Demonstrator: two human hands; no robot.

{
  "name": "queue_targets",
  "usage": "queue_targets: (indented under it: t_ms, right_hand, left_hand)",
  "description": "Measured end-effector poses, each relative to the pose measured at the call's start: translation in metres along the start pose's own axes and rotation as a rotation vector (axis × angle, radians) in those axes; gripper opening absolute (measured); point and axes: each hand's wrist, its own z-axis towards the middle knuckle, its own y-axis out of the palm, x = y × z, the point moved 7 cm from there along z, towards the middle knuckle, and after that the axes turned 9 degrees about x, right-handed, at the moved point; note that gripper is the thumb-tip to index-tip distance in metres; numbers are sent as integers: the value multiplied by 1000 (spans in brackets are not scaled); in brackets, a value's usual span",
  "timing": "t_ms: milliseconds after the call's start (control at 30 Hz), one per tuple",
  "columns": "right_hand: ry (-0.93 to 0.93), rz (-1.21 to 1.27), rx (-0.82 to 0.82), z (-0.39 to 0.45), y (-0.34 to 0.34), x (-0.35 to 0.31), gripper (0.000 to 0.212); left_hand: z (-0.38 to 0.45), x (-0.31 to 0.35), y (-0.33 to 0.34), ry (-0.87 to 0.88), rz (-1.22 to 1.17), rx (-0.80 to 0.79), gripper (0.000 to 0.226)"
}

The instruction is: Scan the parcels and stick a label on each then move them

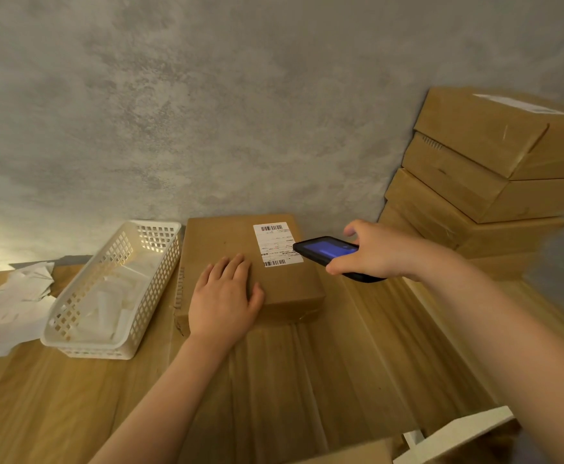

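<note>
A brown cardboard parcel [227, 242] lies flat on the wooden table against the wall. A white label with barcodes [275, 243] is stuck on its top, right of centre. My left hand [225, 299] rests flat on the parcel's near left part, fingers straight. My right hand [384, 251] grips a black handheld scanner [324, 251] with a lit blue screen. The scanner's tip hovers just over the label's right edge.
A white plastic basket [160, 272] holding white paper stands left of the parcel. Loose white paper backings [9, 306] lie at the far left. Several stacked brown boxes [481, 182] rise at the right. A white object [458, 433] and a cardboard edge [351, 455] sit at the bottom.
</note>
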Motion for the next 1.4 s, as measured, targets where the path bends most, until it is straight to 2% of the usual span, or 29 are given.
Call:
queue_targets:
  t_ms: [300,367,533,733,1000,1167,1300,1400]
  right_hand:
    - [22,90,33,-4,10,14,92]
    - [55,125,55,-10,22,25,86]
    - [136,170,227,-34,68,66,58]
    - [238,239,281,-73,134,109,75]
    - [256,206,356,-98,155,125,91]
    - [228,192,325,-97,158,129,95]
    - [180,207,298,-91,148,129,88]
    - [94,266,333,-78,129,114,75]
  left_hand:
    - [0,1,-2,5,3,-10,57]
    - [0,1,-2,6,5,-13,56]
    - [0,3,-6,11,-10,-7,58]
    - [1,2,-6,13,-6,-7,55]
    - [1,4,-5,19,-9,-21,55]
    - [1,5,-5,57,-22,-102,72]
    - [1,9,-8,127,80,-181,84]
    - [0,13,-20,128,78,-164,75]
